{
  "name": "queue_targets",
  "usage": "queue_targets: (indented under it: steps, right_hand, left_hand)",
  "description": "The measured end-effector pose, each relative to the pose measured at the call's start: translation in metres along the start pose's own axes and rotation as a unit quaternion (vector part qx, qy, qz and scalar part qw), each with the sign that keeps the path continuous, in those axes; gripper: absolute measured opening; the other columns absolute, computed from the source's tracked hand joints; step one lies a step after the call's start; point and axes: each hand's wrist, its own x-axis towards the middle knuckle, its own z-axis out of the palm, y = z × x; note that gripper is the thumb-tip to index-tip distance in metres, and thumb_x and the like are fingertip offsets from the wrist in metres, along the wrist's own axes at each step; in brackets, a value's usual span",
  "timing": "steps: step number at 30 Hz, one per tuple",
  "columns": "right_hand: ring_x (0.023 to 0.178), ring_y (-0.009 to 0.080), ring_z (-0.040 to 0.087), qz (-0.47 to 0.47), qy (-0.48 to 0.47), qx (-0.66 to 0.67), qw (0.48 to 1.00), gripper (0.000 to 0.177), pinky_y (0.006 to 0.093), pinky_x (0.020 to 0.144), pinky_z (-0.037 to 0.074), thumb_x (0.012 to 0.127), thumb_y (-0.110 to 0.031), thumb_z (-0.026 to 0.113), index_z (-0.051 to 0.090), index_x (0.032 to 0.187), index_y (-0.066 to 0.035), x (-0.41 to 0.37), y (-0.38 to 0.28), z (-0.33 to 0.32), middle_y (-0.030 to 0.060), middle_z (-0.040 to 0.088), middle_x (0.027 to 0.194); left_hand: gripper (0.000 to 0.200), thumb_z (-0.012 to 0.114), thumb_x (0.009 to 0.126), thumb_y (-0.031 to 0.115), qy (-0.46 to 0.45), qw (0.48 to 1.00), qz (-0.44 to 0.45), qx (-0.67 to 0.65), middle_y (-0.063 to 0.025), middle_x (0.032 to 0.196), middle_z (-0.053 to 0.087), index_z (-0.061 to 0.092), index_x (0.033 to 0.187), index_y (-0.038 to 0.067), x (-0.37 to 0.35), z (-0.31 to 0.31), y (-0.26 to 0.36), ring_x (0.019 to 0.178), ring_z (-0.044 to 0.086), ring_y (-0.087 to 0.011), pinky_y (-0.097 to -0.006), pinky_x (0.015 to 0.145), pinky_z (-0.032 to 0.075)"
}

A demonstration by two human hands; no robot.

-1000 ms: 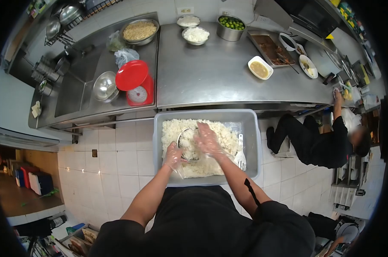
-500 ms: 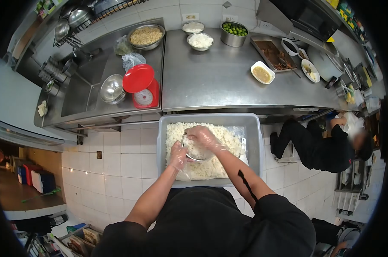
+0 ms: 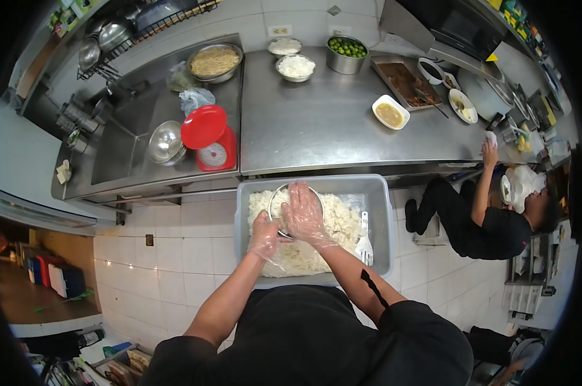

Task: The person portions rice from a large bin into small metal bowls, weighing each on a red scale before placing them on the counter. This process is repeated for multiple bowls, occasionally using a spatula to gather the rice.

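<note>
A grey plastic tub full of cooked white rice stands on the floor below me. My left hand, in a clear plastic glove, grips the near rim of a small metal bowl held over the rice. My right hand, also gloved, lies flat with fingers spread across the bowl's mouth, covering most of it. A white rice paddle rests in the tub at the right.
A steel counter holds a red kitchen scale, metal bowls, a bowl of limes, rice bowls and a food tray. A sink is at left. Another person in black reaches the counter at right.
My right hand opened from scooping rice in the bowl and now lies flat over it. The bowl was lifted slightly toward the tub's far side. The other person's arm rose to the counter.
</note>
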Motion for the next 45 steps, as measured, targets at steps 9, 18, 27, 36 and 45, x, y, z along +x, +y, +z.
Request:
queue_targets:
  steps: [9, 18, 27, 36, 45]
  right_hand:
    - [0.134, 0.0374, 0.034, -0.059, 0.006, 0.06, 0.996, 0.056, 0.0473, 0.106, 0.029, 0.097, -0.04, 0.037, 0.038, 0.138, -0.002, 0.055, 0.0, -0.081, 0.024, 0.036, 0.144]
    - [0.107, 0.0353, 0.059, 0.044, -0.343, -0.021, 0.938, 0.05, 0.0421, 0.096, 0.043, 0.091, -0.043, 0.046, 0.057, 0.12, -0.003, -0.06, 0.14, 0.054, 0.0192, 0.064, 0.112]
    - [0.095, 0.0376, 0.062, 0.095, -0.404, -0.046, 0.909, 0.031, 0.0446, 0.082, 0.05, 0.073, -0.021, 0.058, 0.063, 0.092, 0.003, -0.178, 0.147, 0.094, 0.0234, 0.065, 0.097]
    - [0.094, 0.0429, 0.06, 0.144, -0.367, 0.011, 0.919, 0.049, 0.0465, 0.084, 0.049, 0.076, -0.019, 0.061, 0.048, 0.12, -0.002, -0.188, 0.139, 0.084, 0.0294, 0.062, 0.096]
    - [0.097, 0.0399, 0.061, 0.15, -0.338, 0.01, 0.929, 0.045, 0.0465, 0.085, 0.049, 0.075, -0.016, 0.06, 0.05, 0.116, 0.0, -0.173, 0.122, 0.073, 0.0292, 0.061, 0.1]
  left_hand:
    - [0.025, 0.052, 0.079, 0.001, 0.116, 0.972, 0.167, -0.114, -0.0183, 0.096, 0.053, 0.036, 0.097, 0.004, 0.012, -0.027, 0.068, 0.078, 0.065, -0.0331, -0.0452, 0.051, 0.06]
    - [0.038, 0.045, 0.074, -0.011, 0.127, 0.944, 0.245, -0.18, -0.0222, 0.116, 0.052, 0.048, 0.112, -0.008, 0.085, -0.079, 0.228, 0.092, 0.061, -0.0387, -0.0501, 0.065, 0.059]
    - [0.043, 0.045, 0.074, -0.012, 0.143, 0.953, 0.18, -0.197, -0.0198, 0.122, 0.049, 0.05, 0.117, -0.005, 0.097, -0.106, 0.226, 0.108, 0.051, -0.0365, -0.0511, 0.079, 0.056]
    - [0.037, 0.05, 0.081, -0.004, 0.108, 0.966, 0.154, -0.18, -0.0156, 0.121, 0.049, 0.049, 0.118, -0.002, 0.085, -0.115, 0.228, 0.105, 0.052, -0.0341, -0.0461, 0.08, 0.057]
    - [0.033, 0.053, 0.084, 0.002, 0.192, 0.962, 0.137, -0.135, -0.0143, 0.116, 0.048, 0.049, 0.116, -0.002, 0.063, -0.102, 0.235, 0.104, 0.053, -0.0297, -0.0436, 0.078, 0.059]
